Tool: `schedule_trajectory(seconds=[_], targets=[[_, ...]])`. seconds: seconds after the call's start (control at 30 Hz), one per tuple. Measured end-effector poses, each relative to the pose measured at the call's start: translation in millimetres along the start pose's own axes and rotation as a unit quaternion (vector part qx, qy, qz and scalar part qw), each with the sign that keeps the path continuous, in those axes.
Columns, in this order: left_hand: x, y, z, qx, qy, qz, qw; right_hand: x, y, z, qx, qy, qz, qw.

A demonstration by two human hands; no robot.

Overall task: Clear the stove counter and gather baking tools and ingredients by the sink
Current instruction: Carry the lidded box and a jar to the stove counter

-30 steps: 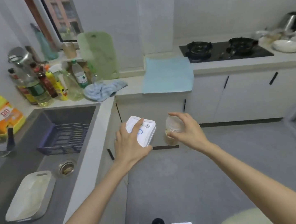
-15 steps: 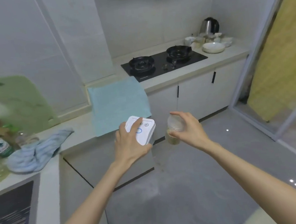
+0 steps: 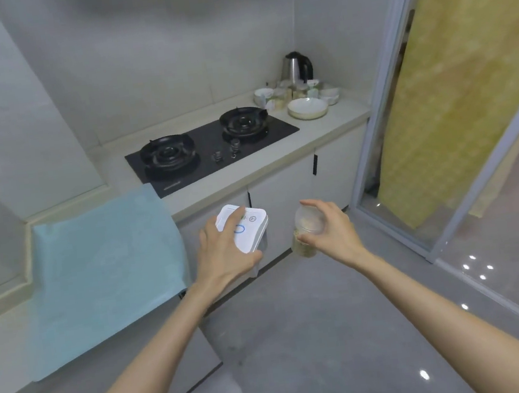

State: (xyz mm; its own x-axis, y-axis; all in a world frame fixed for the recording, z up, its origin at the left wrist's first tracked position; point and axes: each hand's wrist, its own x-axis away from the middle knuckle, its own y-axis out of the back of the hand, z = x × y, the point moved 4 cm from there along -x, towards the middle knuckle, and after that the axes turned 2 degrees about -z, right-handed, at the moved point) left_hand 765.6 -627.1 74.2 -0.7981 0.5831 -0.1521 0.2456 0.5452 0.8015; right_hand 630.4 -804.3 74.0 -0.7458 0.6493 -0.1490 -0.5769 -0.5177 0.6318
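- Camera swings right: stove (image 3: 208, 147) now nearer, at 12 o'clock.
- left hand (image 3: 226, 253) grips white lidded box (image 3: 251, 230) from above, mid-air, centre.
- right hand (image 3: 332, 229) wraps clear grain jar (image 3: 308, 226), at box's 3 o'clock.
- bowls (image 3: 307, 108), kettle (image 3: 297, 66) on counter, 1 o'clock.

Home kitchen: gas hob (image 3: 212, 146), kettle (image 3: 296, 66).

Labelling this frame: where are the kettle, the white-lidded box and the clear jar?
kettle (image 3: 295, 68), head view, steel body.
white-lidded box (image 3: 255, 234), head view, middle of the lid.
clear jar (image 3: 310, 222), head view, its round top.
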Motion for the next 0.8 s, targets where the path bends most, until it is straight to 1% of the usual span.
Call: schedule_trajectory(seconds=[0.1,0.27,0.53,0.67,0.8], targets=[[-53,-27,-30,0.015,-0.013,0.008,1.000,-54,30,-23,0.008,-0.005,-0.006,1.000],[-133,-61,-69,0.006,-0.017,0.012,1.000,-134,67,-53,0.015,-0.010,-0.026,0.999],[-260,-120,-101,0.008,-0.054,0.040,0.998,-254,91,-103,0.017,-0.021,-0.049,0.998],[-338,-161,-117,0.006,-0.073,0.061,0.995,-330,100,-139,0.026,-0.036,-0.057,0.997],[-420,-199,-136,0.003,-0.093,0.085,0.992,-411,112,-174,0.028,-0.071,-0.061,0.995]])
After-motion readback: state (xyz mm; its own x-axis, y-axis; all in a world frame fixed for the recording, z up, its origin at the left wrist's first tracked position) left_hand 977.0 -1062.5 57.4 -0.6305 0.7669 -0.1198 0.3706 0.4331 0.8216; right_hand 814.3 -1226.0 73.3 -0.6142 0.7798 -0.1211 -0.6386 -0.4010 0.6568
